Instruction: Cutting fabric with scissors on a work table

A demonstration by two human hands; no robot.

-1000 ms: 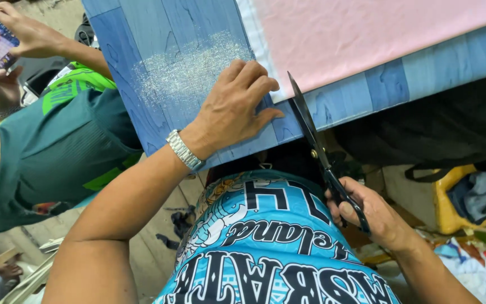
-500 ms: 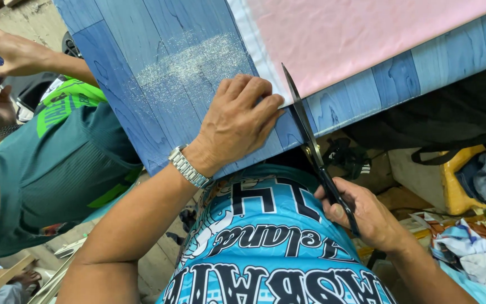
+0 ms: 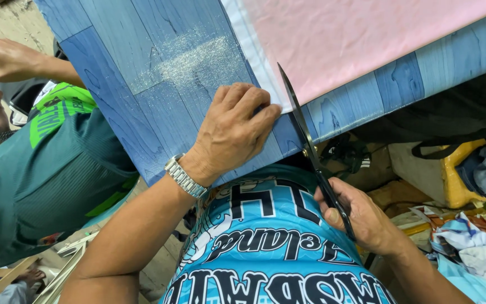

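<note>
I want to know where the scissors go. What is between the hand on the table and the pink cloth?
In the head view, the black scissors blade and a white cloth edge lie between the left hand and the pink cloth.

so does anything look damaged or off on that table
Yes. The blue wood-pattern table cover has a scuffed, whitish worn patch just beyond the left hand. Otherwise nothing stands out: the pink cloth lies flat, and the right hand holds black scissors at its edge.

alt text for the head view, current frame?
Seen from above, the person's right hand works long black scissors along the pink fabric sheet on a blue wood-grain table, while the left hand, a metal watch on its wrist, presses the white edge flat.
</note>
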